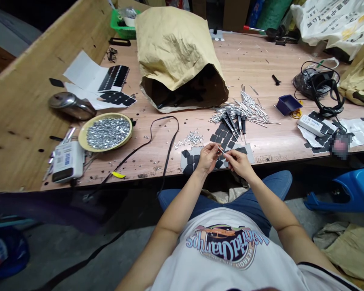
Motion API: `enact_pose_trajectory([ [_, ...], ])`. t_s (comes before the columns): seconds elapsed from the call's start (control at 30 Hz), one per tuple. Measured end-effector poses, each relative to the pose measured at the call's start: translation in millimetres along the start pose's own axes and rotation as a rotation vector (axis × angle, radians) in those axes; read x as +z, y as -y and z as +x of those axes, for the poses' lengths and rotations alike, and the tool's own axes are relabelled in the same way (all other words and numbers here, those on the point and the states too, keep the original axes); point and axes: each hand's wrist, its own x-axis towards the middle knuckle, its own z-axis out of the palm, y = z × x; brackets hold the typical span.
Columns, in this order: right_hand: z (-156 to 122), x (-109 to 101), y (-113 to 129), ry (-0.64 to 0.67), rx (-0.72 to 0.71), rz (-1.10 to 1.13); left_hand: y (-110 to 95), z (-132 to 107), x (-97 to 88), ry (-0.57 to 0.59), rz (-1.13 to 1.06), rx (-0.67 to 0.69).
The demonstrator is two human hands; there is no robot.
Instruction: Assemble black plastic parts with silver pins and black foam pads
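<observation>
While left hand (208,158) and right hand (238,162) nearly meet, fingers (230,154) clamped on slim rod (221,150), rod pile (245,104) beyond

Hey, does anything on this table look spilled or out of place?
Small silvery pieces lie loose on the table, right of the yellow bowl holding similar bits, so they might look spilled. The metal rods sprawl in a crisscross heap. Either could be deliberate.

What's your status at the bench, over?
Left grip and right grip pinching a thin silver rod. Rod mostly hidden by fingers. Black-topped pieces and loose rods just beyond; nothing seen blocking either grip.
</observation>
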Motion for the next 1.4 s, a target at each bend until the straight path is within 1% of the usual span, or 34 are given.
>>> enact_pose_trajectory([
  [0.07,-1.4,-3.5,-2.5,-0.014,-0.006,-0.024,1.5,0.6,-0.8,-0.012,0.020,-0.024],
  [0.13,-2.8,-12.3,-7.7,-0.075,-0.034,-0.123,2.5,0.8,-3.4,-0.037,0.066,-0.042],
  [0.17,-3.4,-18.2,-11.1,-0.130,-0.055,-0.213,2.6,0.7,-5.4,-0.060,0.099,-0.035],
  [0.23,-4.4,-29.9,-18.0,-0.253,-0.068,-0.463,2.1,0.1,-10.1,-0.128,0.173,0.013],
  [0.3,-6.0,-36.3,-23.1,-0.318,0.018,-0.747,0.5,-0.8,-14.1,-0.199,0.237,0.082],
  [0.33,-7.3,-36.2,-24.4,-0.303,0.086,-0.871,-0.6,-1.4,-15.5,-0.226,0.261,0.113],
  [0.37,-8.9,-33.9,-24.8,-0.250,0.141,-0.970,-1.8,-2.0,-16.2,-0.244,0.282,0.139],
  [0.4,-10.7,-30.1,-24.3,-0.163,0.162,-1.038,-3.1,-2.8,-16.4,-0.254,0.300,0.160],
  [0.43,-12.5,-25.5,-23.2,-0.064,0.148,-1.077,-4.5,-3.7,-16.3,-0.258,0.316,0.179],
  [0.47,-14.2,-21.1,-21.7,0.021,0.114,-1.092,-6.1,-4.6,-16.0,-0.260,0.330,0.195],
  [0.5,-15.4,-17.6,-20.1,0.065,0.088,-1.098,-7.8,-5.5,-15.8,-0.263,0.343,0.211],
  [0.53,-16.1,-15.4,-18.6,0.052,0.087,-1.105,-9.6,-6.2,-15.8,-0.268,0.353,0.228],
  [0.63,-15.4,-15.0,-15.8,-0.131,0.214,-1.140,-15.4,-7.5,-17.3,-0.302,0.362,0.274],
  [0.67,-14.8,-15.3,-15.5,-0.130,0.224,-1.141,-17.1,-7.5,-18.0,-0.315,0.362,0.282],
  [0.77,-13.7,-13.6,-15.7,0.036,0.134,-1.105,-20.9,-7.0,-19.9,-0.334,0.364,0.287],
  [0.8,-13.6,-12.5,-15.9,0.038,0.130,-1.100,-21.8,-7.0,-20.4,-0.335,0.367,0.290],
  [0.9,-13.7,-8.9,-16.8,-0.088,0.234,-1.124,-23.4,-7.4,-21.7,-0.348,0.383,0.318],
  [0.93,-13.9,-7.6,-17.2,-0.074,0.234,-1.125,-23.9,-7.7,-22.3,-0.357,0.393,0.327],
  [1.0,-14.4,-5.4,-17.9,0.050,0.154,-1.099,-24.9,-8.2,-23.7,-0.373,0.422,0.341],
  [1.03,-14.4,-5.0,-18.1,0.089,0.121,-1.085,-25.5,-8.4,-24.5,-0.379,0.441,0.348],
  [1.07,-14.3,-5.2,-18.2,0.079,0.119,-1.080,-26.2,-8.5,-25.4,-0.384,0.461,0.358],
  [1.17,-13.1,-6.9,-18.8,-0.099,0.235,-1.113,-28.3,-8.6,-26.8,-0.399,0.505,0.400],
  [1.2,-12.8,-6.6,-19.6,-0.099,0.231,-1.109,-28.7,-8.5,-26.7,-0.399,0.513,0.410],
  [1.3,-12.4,-2.2,-25.4,0.064,0.063,-1.015,-28.6,-8.3,-24.8,-0.381,0.526,0.423],
  [1.33,-12.5,-0.8,-28.3,0.077,0.020,-0.979,-28.3,-8.4,-24.2,-0.371,0.532,0.423],
  [1.4,-13.6,0.1,-34.7,-0.002,-0.002,-0.939,-27.4,-8.6,-24.4,-0.357,0.545,0.422],
])
